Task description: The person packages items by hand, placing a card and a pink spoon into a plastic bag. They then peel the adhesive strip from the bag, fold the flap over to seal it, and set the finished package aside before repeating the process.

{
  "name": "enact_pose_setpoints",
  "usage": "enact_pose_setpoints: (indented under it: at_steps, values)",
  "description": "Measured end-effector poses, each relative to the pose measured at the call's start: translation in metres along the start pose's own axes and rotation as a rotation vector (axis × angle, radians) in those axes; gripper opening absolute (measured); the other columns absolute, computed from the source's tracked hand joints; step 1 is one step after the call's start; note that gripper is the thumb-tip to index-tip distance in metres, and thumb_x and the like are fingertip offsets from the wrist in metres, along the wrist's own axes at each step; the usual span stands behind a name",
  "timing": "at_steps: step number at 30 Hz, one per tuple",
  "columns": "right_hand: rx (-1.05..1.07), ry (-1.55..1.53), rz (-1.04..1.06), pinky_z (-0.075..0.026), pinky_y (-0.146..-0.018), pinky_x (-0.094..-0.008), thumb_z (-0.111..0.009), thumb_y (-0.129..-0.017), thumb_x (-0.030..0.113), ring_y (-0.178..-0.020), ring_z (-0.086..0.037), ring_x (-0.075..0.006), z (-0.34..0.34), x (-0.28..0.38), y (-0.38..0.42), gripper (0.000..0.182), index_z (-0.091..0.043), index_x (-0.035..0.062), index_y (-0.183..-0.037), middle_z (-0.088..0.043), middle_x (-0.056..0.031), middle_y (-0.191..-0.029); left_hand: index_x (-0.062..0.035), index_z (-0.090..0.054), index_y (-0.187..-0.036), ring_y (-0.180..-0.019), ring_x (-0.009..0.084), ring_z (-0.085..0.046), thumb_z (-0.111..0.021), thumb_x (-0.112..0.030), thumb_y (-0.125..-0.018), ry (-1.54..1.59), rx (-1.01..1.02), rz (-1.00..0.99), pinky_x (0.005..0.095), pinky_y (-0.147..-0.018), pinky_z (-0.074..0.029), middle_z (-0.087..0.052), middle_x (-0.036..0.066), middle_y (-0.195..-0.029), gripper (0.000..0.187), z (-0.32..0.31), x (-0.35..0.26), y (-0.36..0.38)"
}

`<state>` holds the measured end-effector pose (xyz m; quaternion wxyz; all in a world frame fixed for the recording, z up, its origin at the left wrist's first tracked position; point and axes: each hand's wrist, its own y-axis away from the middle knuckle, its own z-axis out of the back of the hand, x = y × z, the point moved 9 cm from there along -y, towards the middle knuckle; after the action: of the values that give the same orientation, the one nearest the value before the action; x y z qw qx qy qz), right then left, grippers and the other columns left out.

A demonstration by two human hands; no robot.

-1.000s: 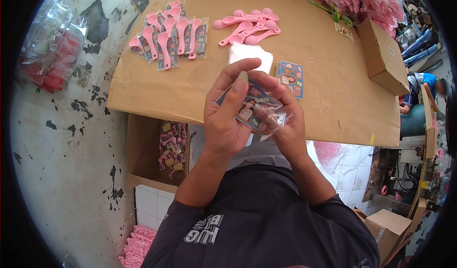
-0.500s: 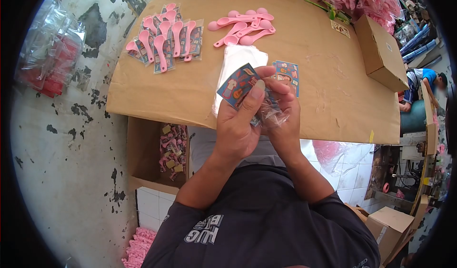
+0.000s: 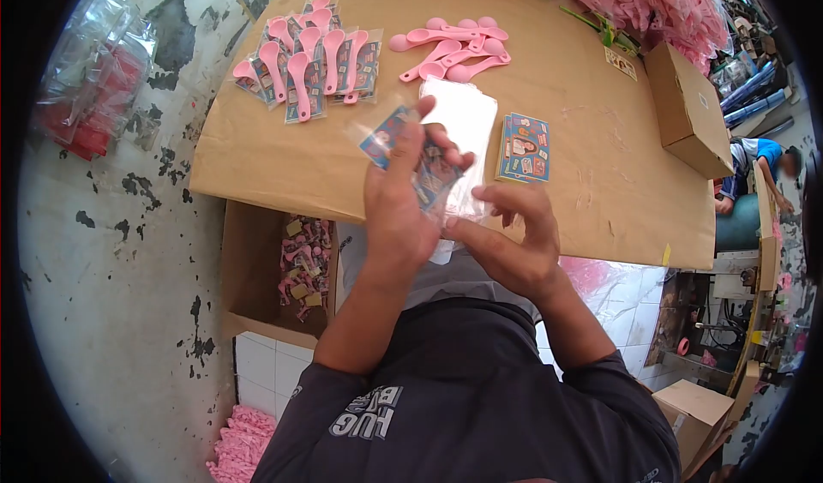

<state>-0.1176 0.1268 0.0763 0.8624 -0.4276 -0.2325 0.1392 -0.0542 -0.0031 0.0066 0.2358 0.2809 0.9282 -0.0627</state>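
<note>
My left hand [image 3: 399, 196] is closed around printed blue cards [image 3: 435, 179] in clear plastic bags, with the bag's loose end sticking out past the thumb. Lower and to the right, my right hand [image 3: 519, 239] has its thumb and index finger apart, their tips by the lower end of a stack of clear plastic bags [image 3: 467, 123]. Right of this stack lies a pile of blue printed cards [image 3: 525, 149]. Several loose pink spoons [image 3: 459, 50] lie beyond the bags. At the far left of the table, bagged pink spoons with cards [image 3: 300, 76] are heaped together.
A cardboard box [image 3: 686, 110] stands at the table's right edge, near a large heap of pink spoons [image 3: 651, 7]. Below the table, an open carton [image 3: 249, 269] holds bagged spoons. Plastic bags [image 3: 94, 80] hang on the left wall. Another person [image 3: 759, 162] is at far right.
My hands have separated: the left moved left with the bagged cards, and the right drew away to the lower right. The card pile and bag stack are now less covered.
</note>
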Motion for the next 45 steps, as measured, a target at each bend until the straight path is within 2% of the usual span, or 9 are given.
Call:
enact_pose_setpoints:
  at_steps: [7,10,15,21,27,34,40,42,45]
  values:
    - [0.113,0.041,0.027,-0.05,-0.062,-0.0363,-0.078,-0.075,0.001,-0.073,-0.062,-0.0228,0.016,-0.04,-0.039,0.018,-0.071,0.0056,-0.091,-0.064,-0.0067,-0.08,-0.0028,-0.054,-0.134,-0.081,0.0118,-0.062,-0.059,-0.029,-0.105,0.11,-0.061,-0.103,0.0349,-0.085,-0.055,-0.063,0.002,-0.093,0.039,0.048,-0.041,-0.017]
    - [0.242,0.055,-0.257,-0.052,-0.072,-0.0393,-0.07,-0.09,0.01,-0.081,-0.065,-0.0264,0.003,-0.114,-0.076,0.013,-0.069,0.0043,-0.103,-0.068,-0.0113,-0.089,-0.0093,-0.048,-0.143,-0.081,0.013,-0.063,-0.057,-0.031,-0.106,0.109,-0.077,-0.075,0.0358,-0.083,-0.056,-0.064,0.004,-0.095,0.043,0.039,-0.037,-0.009]
    - [0.318,0.122,-0.215,-0.054,-0.084,-0.0424,-0.067,-0.091,0.012,-0.094,-0.068,-0.0294,-0.06,-0.224,-0.104,0.024,-0.069,0.0098,-0.115,-0.072,-0.0124,-0.104,-0.0176,-0.034,-0.155,-0.083,0.0144,-0.064,-0.053,-0.036,-0.107,-0.034,-0.002,-0.039,0.0383,-0.082,-0.058,-0.064,0.006,-0.096,0.055,0.006,-0.01,0.011]
    - [0.555,0.367,-0.003,-0.053,-0.085,-0.0441,-0.068,-0.087,0.014,-0.099,-0.067,-0.031,-0.124,-0.238,-0.119,0.021,-0.072,0.0102,-0.107,-0.07,-0.0116,-0.1,-0.0097,-0.031,-0.154,-0.085,0.0153,-0.064,-0.051,-0.039,-0.108,-0.099,0.038,0.067,0.0407,-0.081,-0.059,-0.062,0.008,-0.096,0.059,0.007,0.005,0.022]
    - [0.52,0.341,-0.2,-0.052,-0.084,-0.0436,-0.071,-0.087,0.017,-0.095,-0.064,-0.0342,-0.11,-0.251,-0.116,0.017,-0.07,0.0034,-0.097,-0.067,-0.0128,-0.1,-0.0094,-0.043,-0.148,-0.085,0.0139,-0.061,-0.052,-0.04,-0.108,-0.098,-0.025,-0.091,0.0365,-0.081,-0.056,-0.06,0.005,-0.098,0.051,0.025,-0.029,0.017]
    - [0.493,0.378,-0.056,-0.052,-0.082,-0.0433,-0.072,-0.087,0.018,-0.094,-0.065,-0.034,-0.077,-0.234,-0.101,0.019,-0.069,0.0037,-0.099,-0.065,-0.0131,-0.098,-0.0099,-0.047,-0.144,-0.081,0.013,-0.061,-0.053,-0.04,-0.107,-0.062,-0.008,-0.114,0.0357,-0.084,-0.055,-0.06,0.005,-0.097,0.048,0.022,-0.025,0.016]
    - [0.338,0.215,-0.218,-0.053,-0.072,-0.0364,-0.069,-0.094,0.018,-0.081,-0.066,-0.0258,-0.006,-0.182,-0.089,0.014,-0.067,0.0057,-0.097,-0.066,-0.01,-0.092,-0.0098,-0.05,-0.139,-0.084,0.0158,-0.063,-0.053,-0.041,-0.107,-0.029,-0.048,-0.284,0.0405,-0.09,-0.055,-0.065,0.005,-0.097,0.045,0.044,-0.066,0.0]
    - [0.242,-0.16,-0.592,-0.05,-0.068,-0.0281,-0.062,-0.101,0.017,-0.074,-0.063,-0.0135,0.014,-0.168,-0.065,0.015,-0.062,0.0026,-0.097,-0.066,-0.007,-0.088,-0.0075,-0.05,-0.14,-0.086,0.0152,-0.062,-0.054,-0.041,-0.106,-0.015,-0.062,-0.367,0.0378,-0.092,-0.054,-0.064,0.006,-0.099,0.047,0.044,-0.084,-0.001]
    - [0.17,-0.472,-0.686,-0.046,-0.061,-0.0231,-0.052,-0.107,0.015,-0.068,-0.056,-0.0063,0.021,-0.12,-0.031,0.015,-0.055,0.0,-0.106,-0.066,-0.0056,-0.088,-0.0035,-0.05,-0.14,-0.092,0.0162,-0.062,-0.055,-0.04,-0.106,0.051,-0.024,-0.468,0.0366,-0.097,-0.053,-0.064,0.008,-0.104,0.05,0.044,-0.098,-0.001]
